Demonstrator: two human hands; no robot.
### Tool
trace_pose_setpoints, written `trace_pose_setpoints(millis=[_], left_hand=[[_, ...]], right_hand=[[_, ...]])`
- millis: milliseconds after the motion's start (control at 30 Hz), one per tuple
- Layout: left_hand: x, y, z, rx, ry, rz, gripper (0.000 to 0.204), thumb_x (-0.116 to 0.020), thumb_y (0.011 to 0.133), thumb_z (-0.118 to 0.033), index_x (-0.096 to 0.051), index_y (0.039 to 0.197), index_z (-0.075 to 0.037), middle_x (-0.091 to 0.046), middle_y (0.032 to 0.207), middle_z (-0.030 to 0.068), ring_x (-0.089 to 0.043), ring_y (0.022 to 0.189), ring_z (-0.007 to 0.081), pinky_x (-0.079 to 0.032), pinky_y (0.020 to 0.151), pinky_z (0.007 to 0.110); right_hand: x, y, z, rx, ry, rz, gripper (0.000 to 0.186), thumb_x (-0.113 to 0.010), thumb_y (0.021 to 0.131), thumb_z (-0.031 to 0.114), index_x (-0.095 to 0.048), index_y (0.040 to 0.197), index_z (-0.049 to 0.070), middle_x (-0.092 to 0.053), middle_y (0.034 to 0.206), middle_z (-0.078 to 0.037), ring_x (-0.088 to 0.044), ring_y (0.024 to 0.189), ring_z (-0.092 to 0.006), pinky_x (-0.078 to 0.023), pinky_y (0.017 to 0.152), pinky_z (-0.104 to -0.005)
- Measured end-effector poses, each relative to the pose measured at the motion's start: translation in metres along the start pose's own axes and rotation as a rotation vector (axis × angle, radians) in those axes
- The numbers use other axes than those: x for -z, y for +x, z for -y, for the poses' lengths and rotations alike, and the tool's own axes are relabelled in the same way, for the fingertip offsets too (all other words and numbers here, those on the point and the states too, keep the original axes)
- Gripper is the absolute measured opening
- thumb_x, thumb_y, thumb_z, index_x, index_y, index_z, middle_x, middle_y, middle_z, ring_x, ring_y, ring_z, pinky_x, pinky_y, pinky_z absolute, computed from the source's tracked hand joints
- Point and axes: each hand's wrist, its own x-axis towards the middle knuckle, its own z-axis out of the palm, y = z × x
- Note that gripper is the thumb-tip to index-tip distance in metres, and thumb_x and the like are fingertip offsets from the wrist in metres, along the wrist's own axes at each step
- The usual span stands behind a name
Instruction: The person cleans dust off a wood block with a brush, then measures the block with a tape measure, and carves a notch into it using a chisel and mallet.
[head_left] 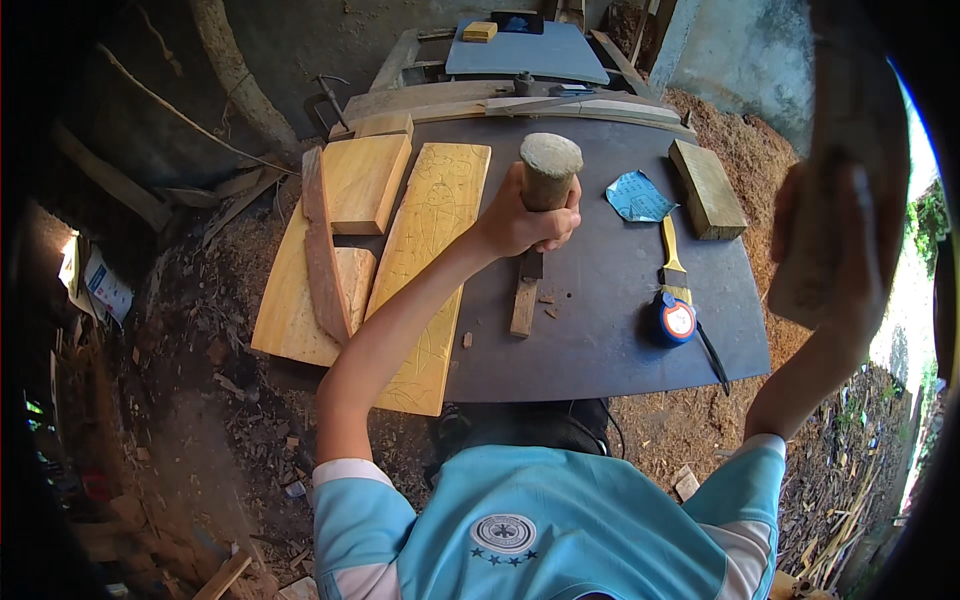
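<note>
My left hand [515, 228] is wrapped round the thick round wooden handle of a chisel [550, 160], which stands upright over the table. Below the fist, its dark lower part meets a small narrow wood piece [523, 308] lying flat. A few chips lie beside that piece. Raised high on the right, my right hand [858, 235] grips a long block of wood [808, 250], smeared by motion and dim near the picture's rim. A yellow board [432, 220] with pencilled drawings lies under my left forearm.
The dark table [600, 350] also bears a blue tape measure [675, 320], a flat brush [672, 255], a crumpled blue sheet [638, 197] and a wood block [707, 190]. Stacked planks [365, 180] and a clamp [325, 105] occupy the left. Sawdust [735, 130] covers the ground.
</note>
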Motion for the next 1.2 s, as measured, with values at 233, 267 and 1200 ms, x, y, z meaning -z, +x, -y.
trace_pose_setpoints(millis=[233, 267, 1200], left_hand=[[0.000, 0.001, 0.000, -0.007, -0.028, -0.018, 0.012, -0.058, 0.073, 0.000, -0.047, 0.071, -0.003, -0.047, 0.049, 0.0023, -0.046, 0.039, 0.0086, -0.036, 0.036, 0.023], [-0.001, 0.004, 0.002, -0.013, -0.035, -0.011, 0.011, -0.058, 0.073, 0.000, -0.047, 0.071, -0.003, -0.047, 0.049, 0.0023, -0.046, 0.039, 0.0087, -0.035, 0.036, 0.023], [0.006, 0.009, -0.006, 0.094, 0.044, 0.033, 0.015, -0.056, 0.075, -0.010, -0.041, 0.074, -0.007, -0.045, 0.056, 0.0043, -0.042, 0.042, 0.0107, -0.037, 0.041, 0.026]], right_hand=[[0.024, 0.026, 0.002, 0.008, 0.152, -0.008, 0.035, -0.046, 0.091, 0.032, -0.047, 0.110, 0.002, -0.056, 0.073, -0.011, -0.054, 0.054, -0.0149, -0.043, 0.047, -0.0248], [0.020, 0.024, -0.001, 0.005, 0.103, -0.007, 0.034, -0.047, 0.091, 0.032, -0.048, 0.110, 0.003, -0.056, 0.073, -0.011, -0.054, 0.055, -0.0145, -0.043, 0.047, -0.0248], [0.008, 0.058, 0.009, 0.129, 0.180, -0.121, 0.032, -0.055, 0.089, 0.030, -0.059, 0.095, 0.000, -0.062, 0.074, -0.011, -0.054, 0.050, -0.0151, -0.048, 0.049, -0.0250]])
